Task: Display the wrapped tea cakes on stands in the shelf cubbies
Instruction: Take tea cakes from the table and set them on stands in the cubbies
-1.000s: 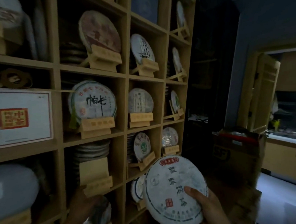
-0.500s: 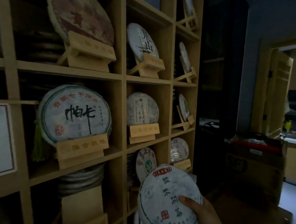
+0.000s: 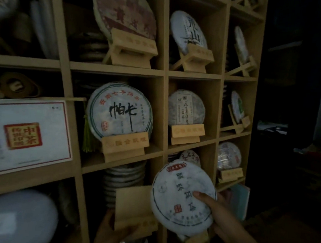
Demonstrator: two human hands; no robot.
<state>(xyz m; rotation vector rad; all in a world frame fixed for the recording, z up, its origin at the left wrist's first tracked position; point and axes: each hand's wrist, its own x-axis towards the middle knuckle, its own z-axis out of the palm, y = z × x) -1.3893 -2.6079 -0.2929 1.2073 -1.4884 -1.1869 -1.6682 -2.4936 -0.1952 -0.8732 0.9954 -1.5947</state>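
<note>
So my right hand [image 3: 223,211] has the wrapped tea cake [image 3: 181,194] gripped by its right edge, thumb laid across the front. It's a round, flat disc in crinkly white paper with a thin dark ring printed near the rim, a red label up top, dark characters down the middle and a small red seal lower down. It's tilted and held out in front of the divider between the two lower cubbies of the wooden shelf [image 3: 162,110]. My left hand [image 3: 110,229] is holding the empty wooden stand [image 3: 133,208] from below, in the lower cubby, right against the cake's left edge. A stack of wrapped cakes [image 3: 124,175] sits behind the stand, so there's not much depth there. The cubbies above already have cakes propped on matching pale stands with engraved fronts. It's dim and kind of blurry, to be honest.
</note>
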